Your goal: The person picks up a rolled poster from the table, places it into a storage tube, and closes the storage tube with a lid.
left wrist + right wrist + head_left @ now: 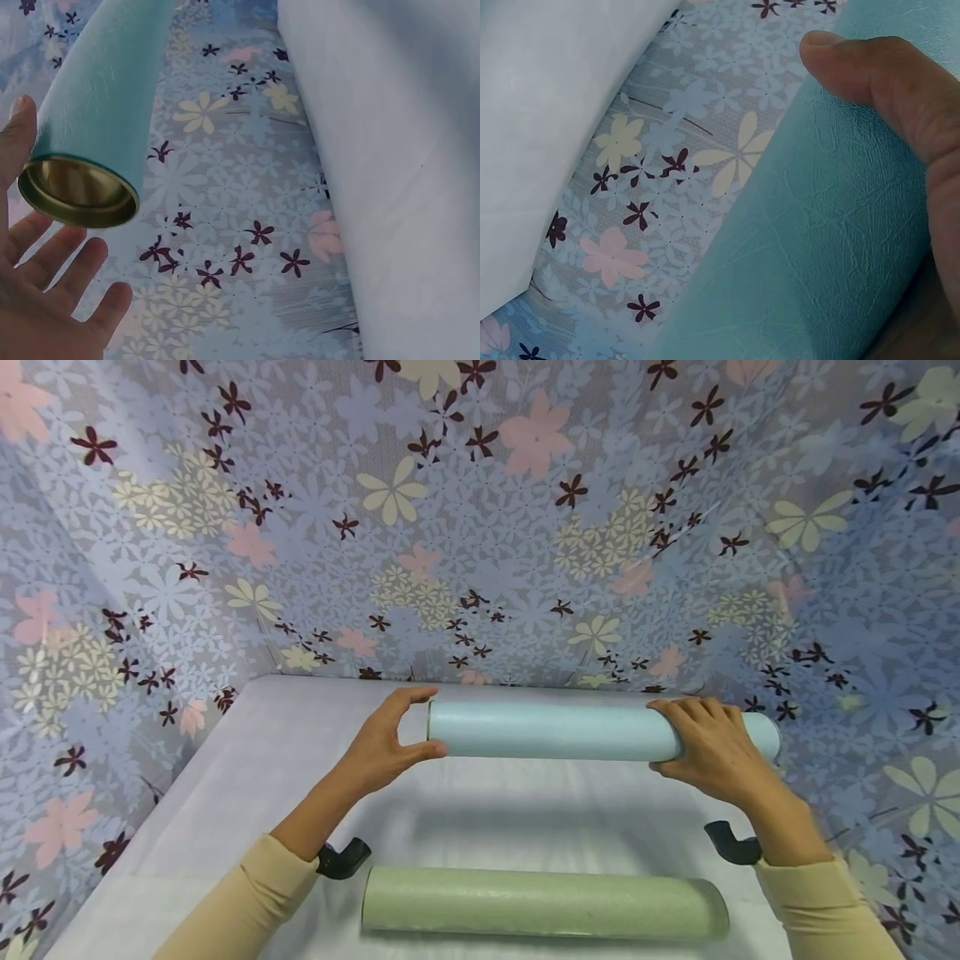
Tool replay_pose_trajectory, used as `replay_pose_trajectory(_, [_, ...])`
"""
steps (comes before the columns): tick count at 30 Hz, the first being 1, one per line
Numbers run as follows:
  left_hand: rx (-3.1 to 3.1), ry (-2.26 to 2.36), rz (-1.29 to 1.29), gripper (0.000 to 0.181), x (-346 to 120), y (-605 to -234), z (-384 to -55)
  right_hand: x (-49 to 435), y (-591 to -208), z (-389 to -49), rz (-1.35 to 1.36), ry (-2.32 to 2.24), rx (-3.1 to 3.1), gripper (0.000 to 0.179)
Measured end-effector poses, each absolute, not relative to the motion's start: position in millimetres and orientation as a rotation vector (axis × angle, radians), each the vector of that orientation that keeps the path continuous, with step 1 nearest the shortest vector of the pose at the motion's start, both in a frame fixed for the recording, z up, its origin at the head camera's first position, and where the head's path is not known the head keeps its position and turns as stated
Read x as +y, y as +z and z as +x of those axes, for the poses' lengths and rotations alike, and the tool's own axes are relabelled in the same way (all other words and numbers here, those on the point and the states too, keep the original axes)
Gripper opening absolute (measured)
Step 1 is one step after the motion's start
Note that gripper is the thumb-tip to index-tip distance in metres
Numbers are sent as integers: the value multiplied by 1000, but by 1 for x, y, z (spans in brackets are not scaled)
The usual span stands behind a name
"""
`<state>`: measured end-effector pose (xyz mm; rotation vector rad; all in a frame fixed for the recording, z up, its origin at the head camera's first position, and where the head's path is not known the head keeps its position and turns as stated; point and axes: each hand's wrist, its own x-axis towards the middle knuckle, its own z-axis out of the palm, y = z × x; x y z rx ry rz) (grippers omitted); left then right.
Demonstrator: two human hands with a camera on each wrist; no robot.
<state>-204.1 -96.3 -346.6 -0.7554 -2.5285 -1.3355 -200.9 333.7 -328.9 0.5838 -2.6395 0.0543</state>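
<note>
A light blue tube point(555, 731) with a finely creased surface is held level above the white table, its shadow falling below it. My right hand point(708, 747) grips it near its right end, thumb and fingers wrapped around it; in the right wrist view the thumb point(877, 71) lies across its side. At the tube's left end, my left hand point(386, 739) spans the rim, thumb at one edge and fingertips near the other. The left wrist view shows that end's gold-coloured recessed metal point(79, 191), with the left fingers point(79, 266) spread beside it.
A pale green tube point(543, 903) lies on the white-covered table point(300, 718) nearer me, between my forearms. Flower-printed cloth point(480, 527) hangs behind the table and at both sides. Black straps point(345, 858) stick out at both wrists.
</note>
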Motion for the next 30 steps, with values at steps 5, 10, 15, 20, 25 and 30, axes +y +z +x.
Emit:
replay_pose_trajectory(5, [-2493,-1068,-807,79,-93,-344,-202,329,-330,-201,598,58,-2641,83])
replay_pose_trajectory(10, [-2397,-829,-855,78,-92,-346,-202,324,-331,-201,606,56,-2653,83])
replay_pose_trajectory(15, [-2382,-661,-867,77,-92,-348,-202,318,-334,-202,616,60,-2673,81])
replay_pose_trajectory(20, [-2411,-436,-871,78,-92,-351,-201,312,-338,-204,612,65,-2701,79])
replay_pose_trajectory(25, [-2412,-252,-874,82,-95,-358,-202,305,-342,-206,628,62,-2726,78])
replay_pose_trajectory(30, [-2456,-230,-864,81,-99,-364,-201,298,-348,-207,663,60,-2733,77])
